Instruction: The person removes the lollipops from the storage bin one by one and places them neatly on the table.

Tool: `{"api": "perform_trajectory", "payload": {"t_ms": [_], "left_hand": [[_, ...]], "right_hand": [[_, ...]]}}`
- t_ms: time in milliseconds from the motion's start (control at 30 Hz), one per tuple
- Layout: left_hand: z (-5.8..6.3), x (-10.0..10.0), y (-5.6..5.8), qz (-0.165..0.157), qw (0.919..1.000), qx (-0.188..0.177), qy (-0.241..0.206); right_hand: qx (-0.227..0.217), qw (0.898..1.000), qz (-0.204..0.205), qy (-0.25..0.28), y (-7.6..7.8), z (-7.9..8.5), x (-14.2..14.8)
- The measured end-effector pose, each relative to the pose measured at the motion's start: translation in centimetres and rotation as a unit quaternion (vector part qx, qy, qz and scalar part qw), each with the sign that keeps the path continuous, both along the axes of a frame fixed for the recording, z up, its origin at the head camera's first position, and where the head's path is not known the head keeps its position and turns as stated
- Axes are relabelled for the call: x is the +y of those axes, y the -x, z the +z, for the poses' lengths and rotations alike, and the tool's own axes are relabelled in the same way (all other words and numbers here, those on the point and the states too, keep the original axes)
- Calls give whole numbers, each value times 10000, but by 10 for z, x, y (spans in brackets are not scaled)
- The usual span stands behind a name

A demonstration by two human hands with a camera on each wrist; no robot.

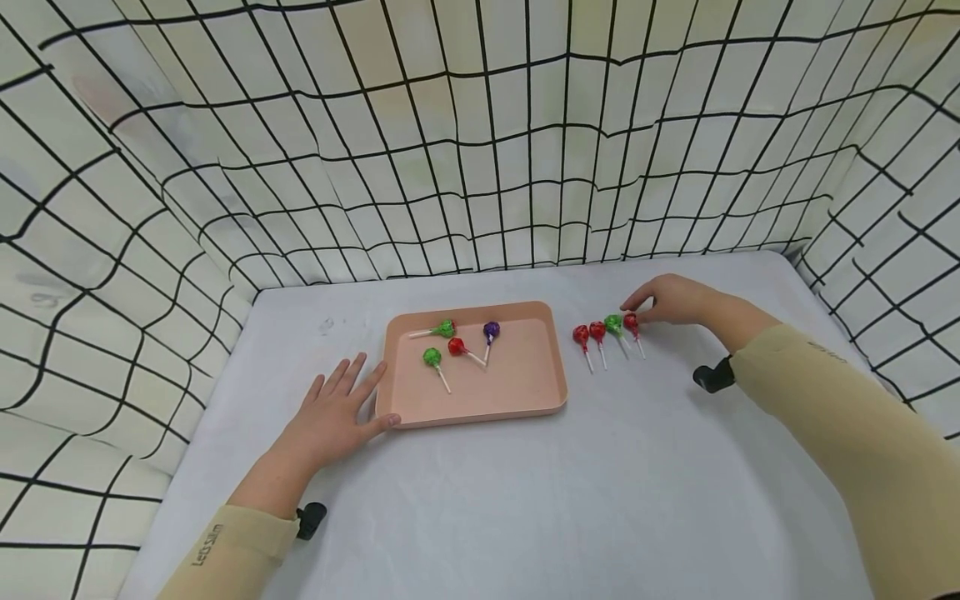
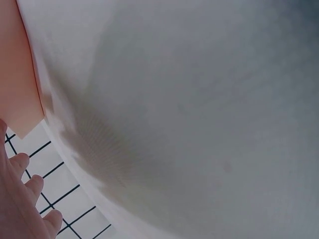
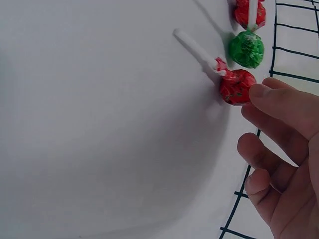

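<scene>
My right hand (image 1: 675,300) is at the right end of a row of lollipops. Its thumb and forefinger pinch the wrapped head of a red lollipop (image 3: 238,87), whose white stick points toward the near side. Beside it in the row lie a green lollipop (image 1: 613,323) and two more red ones, the nearer being a red lollipop (image 1: 597,331). With fingers spread, my left hand (image 1: 333,417) rests at the left edge of a pink tray (image 1: 510,400), thumb at its front corner. In the tray lie a purple lollipop (image 1: 491,329), a red lollipop (image 1: 456,346) and two green ones.
A white cloth covers the table (image 1: 525,500). White panels with a black grid (image 1: 525,150) stand along the back and both sides. The lollipop row lies just right of the tray. Black wrist cameras, such as the right one (image 1: 712,377), stick out from both sleeves.
</scene>
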State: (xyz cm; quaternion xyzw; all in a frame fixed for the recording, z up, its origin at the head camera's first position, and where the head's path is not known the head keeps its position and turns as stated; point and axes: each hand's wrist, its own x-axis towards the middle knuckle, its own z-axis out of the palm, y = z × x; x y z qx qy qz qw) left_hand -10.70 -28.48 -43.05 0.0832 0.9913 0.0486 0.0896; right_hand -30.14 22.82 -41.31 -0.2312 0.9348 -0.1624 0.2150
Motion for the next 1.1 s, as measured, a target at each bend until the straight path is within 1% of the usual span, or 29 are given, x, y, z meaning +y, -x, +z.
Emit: {"api": "perform_trajectory", "payload": {"t_ms": [167,333,500,800,1100], "left_hand": [[1,0,0,-3,10000,-30,-13],[1,1,-1,-1,10000,-42,-9],[1,0,-1,2,10000,-38,7],[1,1,0,14,10000,-33,48],[2,2,0,11,10000,-21,62]], "right_hand": [[-35,9999,-66,127,-1,8,-2],[-99,9997,-83,217,-2,13,-5],[-136,9996,-134,200,-1,10,-8],[-180,9998,-4,53,4,1,-20],[-302,9995,2,-32,2,2,-29]]}}
